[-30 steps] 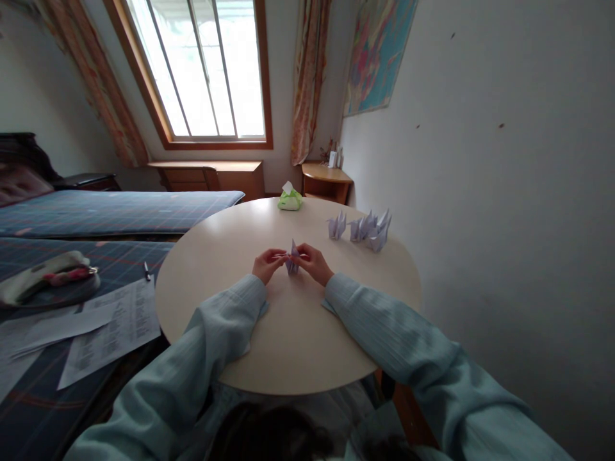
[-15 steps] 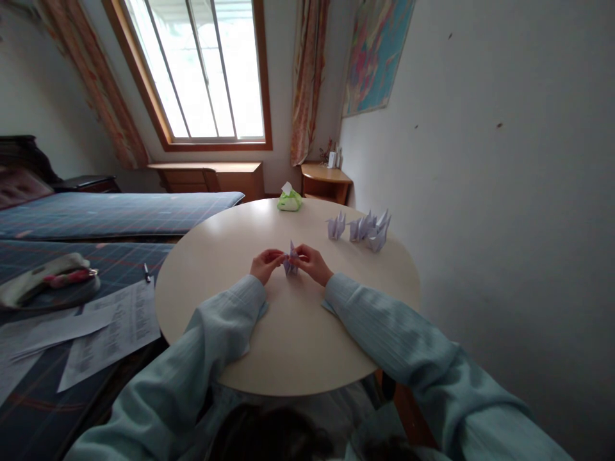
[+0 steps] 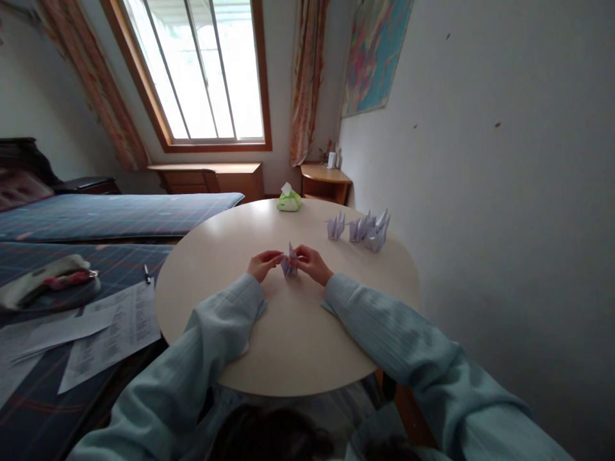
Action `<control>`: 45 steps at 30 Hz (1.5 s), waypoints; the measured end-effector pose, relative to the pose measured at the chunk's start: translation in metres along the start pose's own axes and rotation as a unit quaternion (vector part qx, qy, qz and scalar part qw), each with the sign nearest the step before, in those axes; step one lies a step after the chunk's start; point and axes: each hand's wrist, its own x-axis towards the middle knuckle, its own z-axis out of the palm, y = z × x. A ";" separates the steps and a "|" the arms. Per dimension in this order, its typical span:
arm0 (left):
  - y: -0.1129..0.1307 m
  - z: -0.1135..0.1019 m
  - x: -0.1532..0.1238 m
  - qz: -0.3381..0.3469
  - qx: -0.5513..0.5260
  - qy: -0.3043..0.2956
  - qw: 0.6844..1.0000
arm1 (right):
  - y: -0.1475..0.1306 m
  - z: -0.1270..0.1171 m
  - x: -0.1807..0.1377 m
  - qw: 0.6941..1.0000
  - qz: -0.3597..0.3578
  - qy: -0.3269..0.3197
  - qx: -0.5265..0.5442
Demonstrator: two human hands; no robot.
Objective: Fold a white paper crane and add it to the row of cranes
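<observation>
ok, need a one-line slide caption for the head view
Left hand and right hand pinch a small folded paper figure over a round table, finished paper figures lined up beyond.

On the round beige tabletop [image 3: 288,346], the left hand [image 3: 262,264] and right hand [image 3: 311,262] pinch a small pale-purple folded paper figure [image 3: 289,264]; similar folded figures [image 3: 361,229] stand near the wall.

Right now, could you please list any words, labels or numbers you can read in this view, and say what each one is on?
No text can be read.
Printed sheets on the bed: lines of print, too small and blurred.
Map poster on the wall: any lettering is too blurred.
Green tissue pack on the table: no legible label.
Folded paper held in the left hand and right hand: no writing visible.
</observation>
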 end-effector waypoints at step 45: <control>0.000 0.003 0.000 -0.054 -0.035 0.012 0.998 | 0.009 -0.004 0.007 0.997 0.019 0.070 -0.025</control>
